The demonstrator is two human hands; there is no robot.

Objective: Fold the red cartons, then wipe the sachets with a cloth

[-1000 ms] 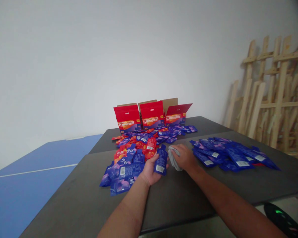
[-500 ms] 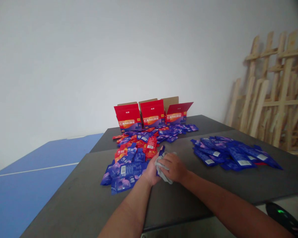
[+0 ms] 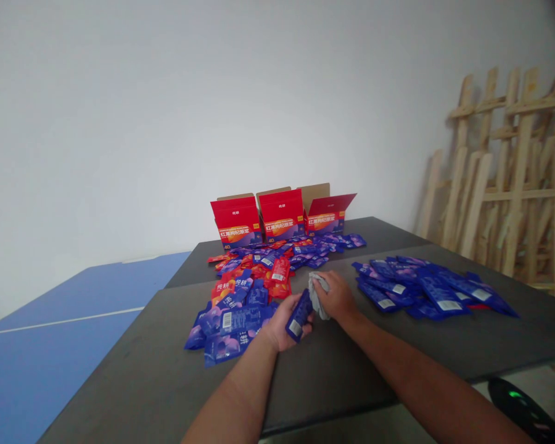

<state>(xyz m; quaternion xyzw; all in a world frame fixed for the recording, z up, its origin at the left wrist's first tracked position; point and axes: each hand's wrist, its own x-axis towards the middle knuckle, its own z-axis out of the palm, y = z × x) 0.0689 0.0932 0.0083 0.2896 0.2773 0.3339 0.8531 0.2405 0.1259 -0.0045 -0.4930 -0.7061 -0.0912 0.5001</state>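
Observation:
My left hand (image 3: 281, 327) holds a dark blue pouch (image 3: 298, 318) over the table, its barcode side facing up. Bunched in my right hand (image 3: 338, 297) is a grey cloth (image 3: 320, 295), right at the pouch's upper right edge; whether it touches is hard to tell. Left of my left hand lie blue and purple pouches (image 3: 234, 320), with red pouches (image 3: 278, 274) mixed in behind. A separate pile of blue pouches (image 3: 425, 287) lies to the right of my right hand.
Three red boxes (image 3: 281, 216) with raised flaps stand at the back of the dark table (image 3: 351, 370), pouches heaped before them. A blue table (image 3: 74, 308) adjoins on the left. Wooden easel-like frames (image 3: 513, 185) lean on the wall at right. A black device (image 3: 527, 410) shows a green light.
My right hand with the cloth has shifted up and right, off the pouch's face. The pouch in my left hand, mostly covered before, now shows its barcode side.

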